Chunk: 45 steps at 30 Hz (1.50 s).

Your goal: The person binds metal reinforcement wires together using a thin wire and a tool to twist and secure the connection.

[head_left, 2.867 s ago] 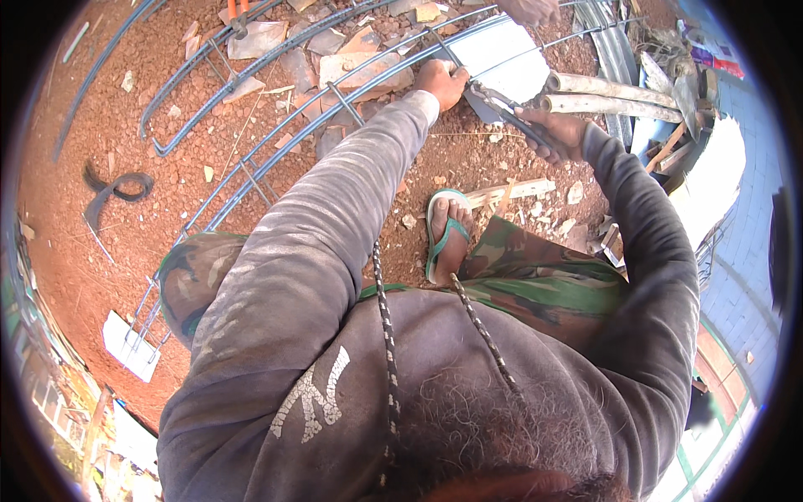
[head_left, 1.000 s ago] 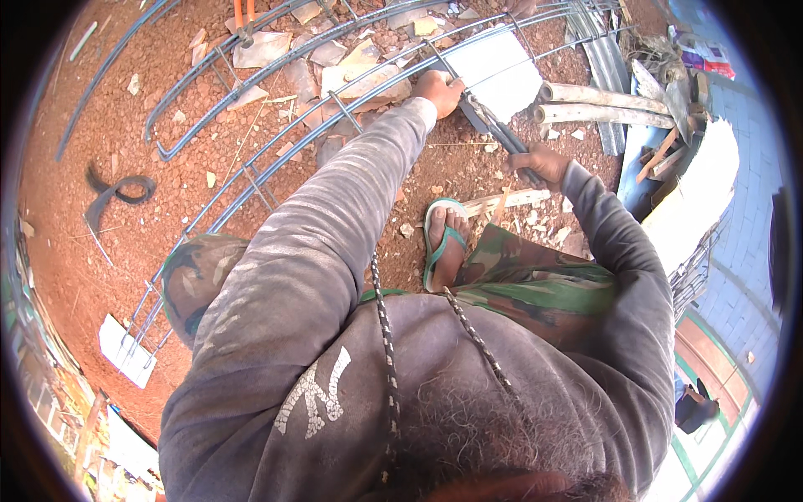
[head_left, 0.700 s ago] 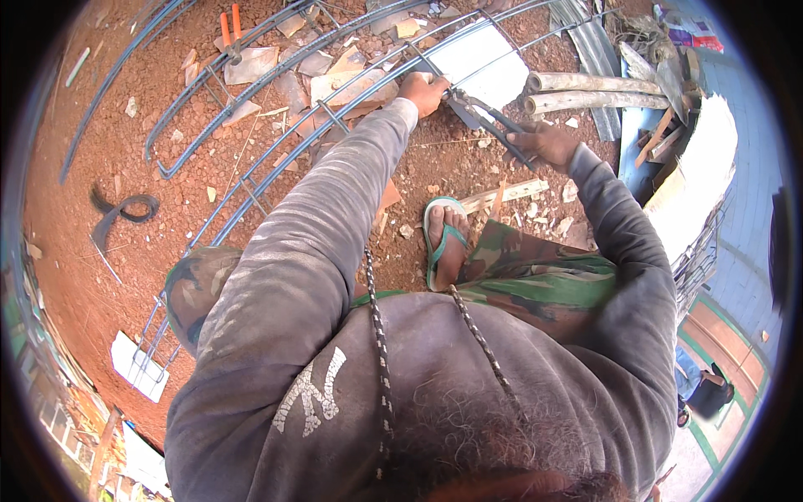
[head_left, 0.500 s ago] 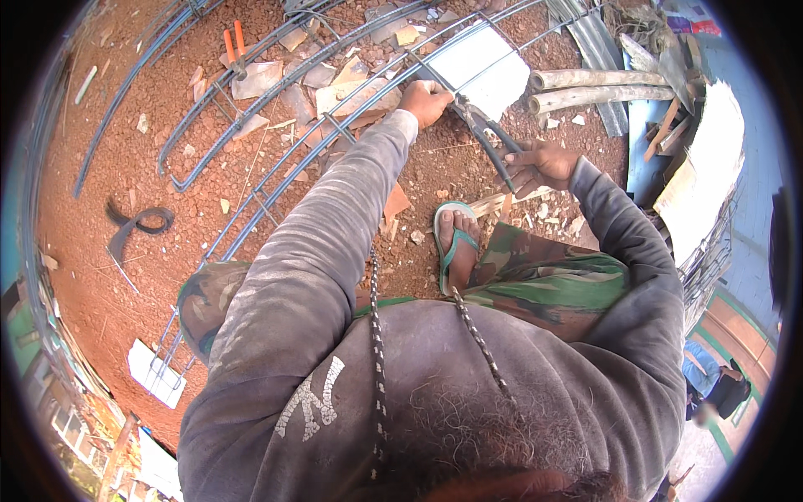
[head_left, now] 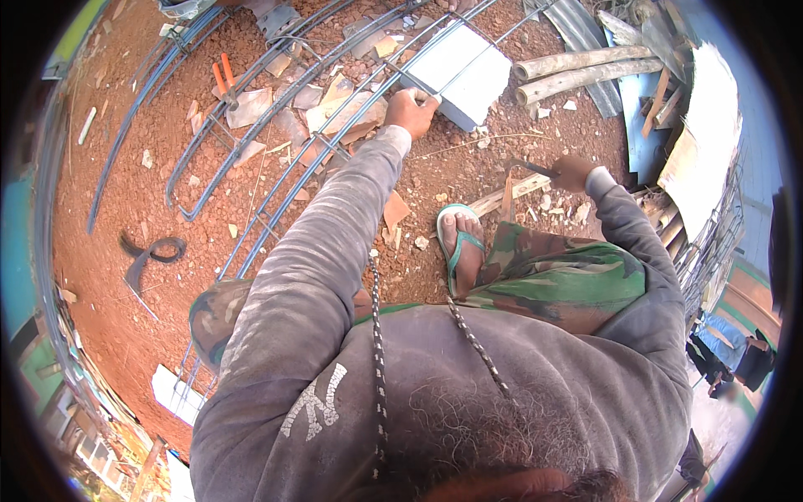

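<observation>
My left hand is closed at the near edge of a blue-grey rebar cage, its fingers round a bar where a cross tie meets it. Any wire inside the grip is too small to see. Beneath this part of the cage lies a white block on the soil. Off to the right, clear of the cage, my right hand grips dark pincers. Their jaws point left, and the fingers cover most of the handles.
Orange-handled pliers lie among broken tiles to the left. A coiled dark strip rests on red soil. Wooden poles, corrugated sheet and scrap boards crowd the right. A wood strip lies near my sandalled foot.
The pincers have left the rebar joint; my right hand has carried them right and turned them so the jaws point left. My left hand stays at the cage, slightly lower in view.
</observation>
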Tool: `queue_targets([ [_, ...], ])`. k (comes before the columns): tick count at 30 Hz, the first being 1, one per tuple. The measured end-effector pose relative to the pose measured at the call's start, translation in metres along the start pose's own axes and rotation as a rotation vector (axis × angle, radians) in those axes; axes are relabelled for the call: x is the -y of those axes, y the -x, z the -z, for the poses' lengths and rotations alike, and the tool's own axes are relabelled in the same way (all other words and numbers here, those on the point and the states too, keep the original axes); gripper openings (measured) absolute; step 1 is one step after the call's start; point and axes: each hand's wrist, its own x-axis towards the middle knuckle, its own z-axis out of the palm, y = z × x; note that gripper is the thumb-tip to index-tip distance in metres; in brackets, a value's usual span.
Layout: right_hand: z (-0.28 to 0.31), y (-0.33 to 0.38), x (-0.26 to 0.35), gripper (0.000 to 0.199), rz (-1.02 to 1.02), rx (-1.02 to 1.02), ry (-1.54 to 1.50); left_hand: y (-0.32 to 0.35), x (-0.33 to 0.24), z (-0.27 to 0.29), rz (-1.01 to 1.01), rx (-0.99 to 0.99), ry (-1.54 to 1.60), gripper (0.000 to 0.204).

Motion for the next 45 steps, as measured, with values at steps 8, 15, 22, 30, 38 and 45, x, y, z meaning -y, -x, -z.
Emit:
queue_targets([
  [8,0.069,-0.049,0.142,0.042,0.382,-0.727,-0.556,0.000,-0.008,0.001,0.012,-0.005,-0.027,0.035],
  [15,0.093,-0.055,0.135,0.058,0.687,0.144,-1.077,-0.005,0.003,0.006,0.114,0.048,0.043,0.028],
  [22,0.065,-0.034,0.106,0.091,0.723,0.450,-1.050,-0.013,0.019,0.021,0.415,0.255,0.449,0.020],
  [30,0.110,-0.048,0.111,0.094,0.476,0.138,-0.479,-0.008,0.005,0.023,0.403,0.300,0.606,0.017],
  [38,0.086,-0.087,0.157,0.041,0.307,-0.061,-0.840,-0.008,0.009,0.008,0.165,0.156,0.222,0.020],
  [45,0.045,-0.099,0.154,0.025,0.105,-0.314,-1.250,-0.001,0.010,0.003,0.077,0.060,0.027,0.025],
])
